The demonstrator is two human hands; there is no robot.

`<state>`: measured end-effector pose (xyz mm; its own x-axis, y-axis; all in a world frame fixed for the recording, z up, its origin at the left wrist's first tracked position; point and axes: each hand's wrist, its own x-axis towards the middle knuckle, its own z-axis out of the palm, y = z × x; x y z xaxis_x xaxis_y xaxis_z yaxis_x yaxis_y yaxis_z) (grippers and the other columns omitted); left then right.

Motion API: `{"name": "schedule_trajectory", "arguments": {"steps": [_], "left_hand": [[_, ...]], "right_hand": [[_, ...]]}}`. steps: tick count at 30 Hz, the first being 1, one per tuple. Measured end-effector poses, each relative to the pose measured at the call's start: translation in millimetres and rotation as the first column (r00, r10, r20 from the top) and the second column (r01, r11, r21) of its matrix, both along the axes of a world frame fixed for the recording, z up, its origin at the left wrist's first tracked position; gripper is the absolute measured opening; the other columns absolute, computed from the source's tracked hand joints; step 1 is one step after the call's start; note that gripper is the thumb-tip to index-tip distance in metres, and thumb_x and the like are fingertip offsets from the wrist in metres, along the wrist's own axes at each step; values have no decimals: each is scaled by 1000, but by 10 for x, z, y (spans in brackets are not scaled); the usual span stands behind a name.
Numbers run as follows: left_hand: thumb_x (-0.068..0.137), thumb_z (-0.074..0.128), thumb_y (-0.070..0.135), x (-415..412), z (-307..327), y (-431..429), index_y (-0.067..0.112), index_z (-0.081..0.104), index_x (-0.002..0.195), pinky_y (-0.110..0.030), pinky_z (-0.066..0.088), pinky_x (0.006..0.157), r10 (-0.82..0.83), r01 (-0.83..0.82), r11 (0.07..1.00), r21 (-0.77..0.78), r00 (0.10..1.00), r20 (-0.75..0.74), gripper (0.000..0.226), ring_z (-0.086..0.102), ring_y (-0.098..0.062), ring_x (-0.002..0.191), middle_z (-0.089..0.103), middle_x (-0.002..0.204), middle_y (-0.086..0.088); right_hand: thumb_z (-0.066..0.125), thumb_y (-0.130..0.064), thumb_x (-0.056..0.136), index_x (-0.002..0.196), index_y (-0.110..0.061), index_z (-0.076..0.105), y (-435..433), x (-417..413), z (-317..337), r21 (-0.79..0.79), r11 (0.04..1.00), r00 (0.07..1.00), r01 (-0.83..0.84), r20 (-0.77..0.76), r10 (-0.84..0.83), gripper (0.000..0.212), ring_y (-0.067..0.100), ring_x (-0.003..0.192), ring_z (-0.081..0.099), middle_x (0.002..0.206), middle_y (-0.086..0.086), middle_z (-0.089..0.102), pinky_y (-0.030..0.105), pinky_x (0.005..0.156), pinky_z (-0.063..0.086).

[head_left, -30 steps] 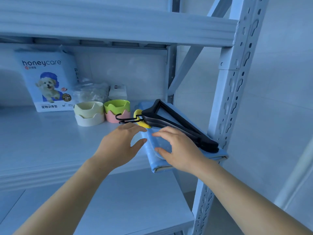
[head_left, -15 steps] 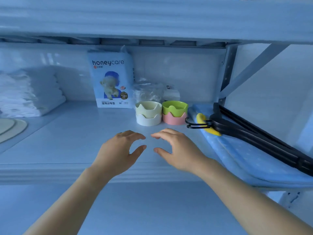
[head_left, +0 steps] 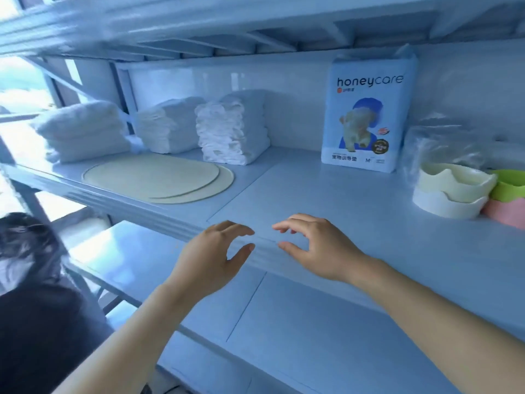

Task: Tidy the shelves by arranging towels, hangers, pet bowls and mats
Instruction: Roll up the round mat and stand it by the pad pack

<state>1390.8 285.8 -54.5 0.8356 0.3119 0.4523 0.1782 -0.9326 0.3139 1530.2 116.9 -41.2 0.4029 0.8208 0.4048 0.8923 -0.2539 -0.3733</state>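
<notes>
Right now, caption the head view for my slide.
Empty left hand and right hand hover at the front of the shelf; towels and round mats lie left, pet bowls right.

Green and pink bowls cut off at right.

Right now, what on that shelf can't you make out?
Head view only.
Green bowl and pink bowl: cut off by the right edge.
Clear bag behind the cream bowls: contents blurred.
Lower mat: mostly covered by the upper mat.
Pack: small print too small to read.
</notes>
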Motion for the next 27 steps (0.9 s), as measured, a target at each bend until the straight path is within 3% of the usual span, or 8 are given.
{"name": "schedule_trajectory", "arguments": {"steps": [6,9,12,18,24,27], "left_hand": [[89,47,49,-527,-29,643,43,56,112,-15,39,58,191,-190,982,21,980,-53,26,47,13,64,57,115,26],[90,46,48,-731,-2,911,40,57,114,-30,51,78,248,-247,969,13,967,-60,28,56,1,98,56,119,25],[90,48,46,-848,-2,1151,37,59,114,-33,52,82,285,-286,958,-5,957,-57,28,55,-4,106,57,120,22],[89,50,44,-672,-35,1666,37,61,110,-33,52,80,280,-281,959,-23,959,-41,24,56,-2,100,59,116,23],[89,49,48,-142,31,2184,42,59,107,-25,48,68,233,-233,972,11,970,-73,21,48,7,60,57,112,24],[89,49,46,142,53,2422,42,57,107,-26,47,68,183,-182,983,17,978,-95,21,44,9,56,56,110,23]], "right_hand": [[57,-33,89,116,-27,59,961,-240,36,-33,981,981,-193,30,194,28,4,95,52,107,-12,60,26,87,44],[57,-34,90,116,-26,59,1381,-349,83,-51,961,960,-273,55,276,27,6,96,53,109,-11,60,28,86,45],[56,-37,90,117,-27,58,1739,-374,114,-93,940,938,-329,86,336,29,8,99,54,111,-11,59,30,85,47],[57,-35,90,120,-26,58,2337,-118,109,-122,928,929,-351,82,362,32,11,104,54,115,-9,59,35,89,47],[57,-35,90,118,-24,59,2827,300,83,-127,942,944,-312,76,322,30,12,104,54,112,-8,59,35,89,46],[57,-35,89,118,-24,60,3030,540,76,-142,950,953,-280,83,293,30,12,106,53,113,-8,59,34,89,45]]}}
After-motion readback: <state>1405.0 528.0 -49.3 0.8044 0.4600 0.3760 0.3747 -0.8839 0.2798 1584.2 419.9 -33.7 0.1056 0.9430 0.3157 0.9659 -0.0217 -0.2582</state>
